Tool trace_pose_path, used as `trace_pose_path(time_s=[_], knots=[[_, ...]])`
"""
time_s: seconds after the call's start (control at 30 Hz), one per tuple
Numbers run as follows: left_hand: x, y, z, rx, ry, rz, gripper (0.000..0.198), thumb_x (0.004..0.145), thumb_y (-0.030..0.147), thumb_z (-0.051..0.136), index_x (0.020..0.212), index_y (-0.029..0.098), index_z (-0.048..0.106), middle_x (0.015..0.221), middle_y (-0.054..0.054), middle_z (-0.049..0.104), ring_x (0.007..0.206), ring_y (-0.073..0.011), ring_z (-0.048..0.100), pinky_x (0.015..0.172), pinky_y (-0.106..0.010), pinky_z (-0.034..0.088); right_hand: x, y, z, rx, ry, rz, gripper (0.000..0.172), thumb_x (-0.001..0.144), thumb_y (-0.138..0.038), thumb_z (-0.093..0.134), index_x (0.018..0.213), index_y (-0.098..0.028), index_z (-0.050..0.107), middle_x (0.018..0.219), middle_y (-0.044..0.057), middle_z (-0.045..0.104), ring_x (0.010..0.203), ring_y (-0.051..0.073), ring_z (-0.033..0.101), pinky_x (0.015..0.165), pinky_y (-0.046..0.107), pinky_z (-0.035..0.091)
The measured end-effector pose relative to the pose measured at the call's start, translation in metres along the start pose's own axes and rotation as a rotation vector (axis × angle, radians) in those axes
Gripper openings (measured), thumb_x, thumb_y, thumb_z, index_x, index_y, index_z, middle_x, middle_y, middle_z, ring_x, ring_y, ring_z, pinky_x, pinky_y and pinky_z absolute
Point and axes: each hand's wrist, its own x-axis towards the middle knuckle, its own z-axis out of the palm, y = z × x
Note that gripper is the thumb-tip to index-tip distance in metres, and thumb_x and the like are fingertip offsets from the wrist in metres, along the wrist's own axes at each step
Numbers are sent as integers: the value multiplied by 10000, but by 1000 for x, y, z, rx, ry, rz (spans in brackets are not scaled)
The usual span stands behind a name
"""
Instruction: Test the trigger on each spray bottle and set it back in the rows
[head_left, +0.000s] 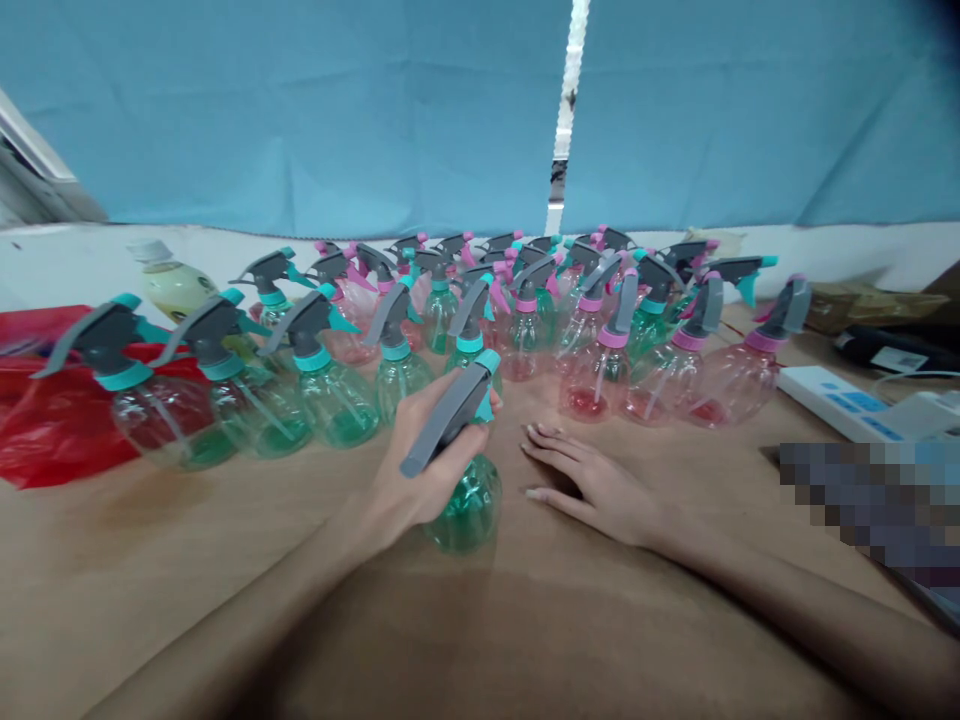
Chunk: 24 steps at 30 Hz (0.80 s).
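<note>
In the head view, my only feed, I have the left hand (427, 455) wrapped around the neck of a green spray bottle (469, 510), its fingers closed just under the grey sprayer head. The right hand (600, 490) lies palm down on the counter (150, 560), fingers stretched out and a little apart, gripping nothing.

The relation I watch is across the gap: the bottle is directly left of the right hand's fingertips, near but not touching, so the left hand is the closer one, already in contact. The bottle's long axis runs close to upright; the head lies across it, nozzle pointing away from me and slightly right. I can't tell whether the base bears fully on the counter.

Beyond the left hand, a row of green-tinted bottles (341, 410) runs off to the left, teal-collared like the held one. Pink-tinted bottles (585, 390) stand beyond the right hand, apart from its fingers.
</note>
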Motion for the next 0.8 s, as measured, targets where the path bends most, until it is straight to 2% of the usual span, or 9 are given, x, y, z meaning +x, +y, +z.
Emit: trace_pose_path(time_s=[0.1,0.37,0.57,0.73,0.8], knots=[[1,1,-1,-4,-7,14,126,775,162,470,833,233,556,837,-3,616,762,-180,574,695,-314,442,0,1,1,-13,6,-1,610,910,-534,442,1391,-160,416,1466,99,385,1369,234,321,1116,457,311],[4,7,0,53,15,35,53,761,217,509,761,224,562,695,13,572,628,-162,538,621,-302,449,-1,3,4,-20,25,-14,596,913,-531,438,1381,-163,433,1458,103,397,1359,255,339,1102,480,326],[0,10,9,1,57,3,165,835,325,521,927,231,621,785,6,627,690,-163,568,685,-306,476,0,2,4,-18,52,-35,574,918,-523,432,1357,-156,465,1432,121,435,1350,260,355,1098,486,331],[-2,8,18,-11,110,5,227,869,325,522,1057,239,616,941,-9,666,850,-175,612,824,-322,470,-1,0,2,25,73,-69,573,905,-529,458,1343,-160,473,1393,128,489,1327,257,394,1089,482,341],[0,8,22,-21,116,1,227,868,330,535,1053,226,615,922,-15,664,881,-185,612,821,-324,468,-2,-2,1,59,78,-74,588,895,-534,474,1348,-159,458,1394,132,487,1312,254,417,1074,471,363]])
